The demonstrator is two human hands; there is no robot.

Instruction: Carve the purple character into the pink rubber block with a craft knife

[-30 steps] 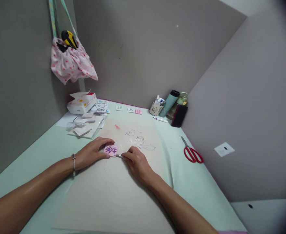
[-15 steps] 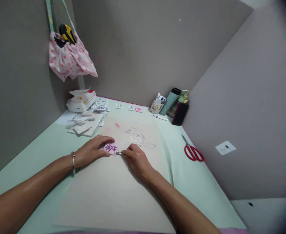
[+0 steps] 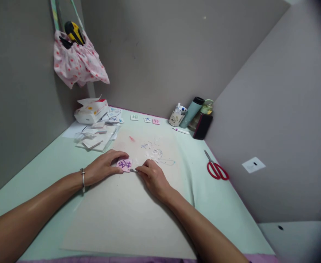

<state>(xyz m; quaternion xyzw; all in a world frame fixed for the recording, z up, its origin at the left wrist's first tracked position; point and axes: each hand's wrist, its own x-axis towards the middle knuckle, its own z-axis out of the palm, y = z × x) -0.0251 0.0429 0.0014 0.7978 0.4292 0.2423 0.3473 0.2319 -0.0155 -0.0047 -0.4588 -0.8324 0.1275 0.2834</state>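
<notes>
A small pink square block point(image 3: 124, 165) with a purple character drawn on it lies on the pale board point(image 3: 127, 219). My left hand point(image 3: 101, 167) grips its left side, thumb at the near edge and fingers at the far edge. In my right hand point(image 3: 154, 179) is a slim craft knife point(image 3: 133, 170), pinched near its metal tip. That tip meets the block's near right corner or sits just beside it; I cannot tell which. White shavings point(image 3: 155, 155) lie on the board beyond my right hand.
At the right are red-handled scissors point(image 3: 216, 170). A pen cup point(image 3: 176, 117), a bottle point(image 3: 192, 111) and a phone point(image 3: 203, 126) stand at the back right. Packets of blocks point(image 3: 95, 140) lie back left by a tissue pack point(image 3: 91, 111). Small marked squares point(image 3: 147, 119) line the back.
The whole view has shifted slightly. Both hands keep nearly the same pose around the pink block, the knife still at its right side.
</notes>
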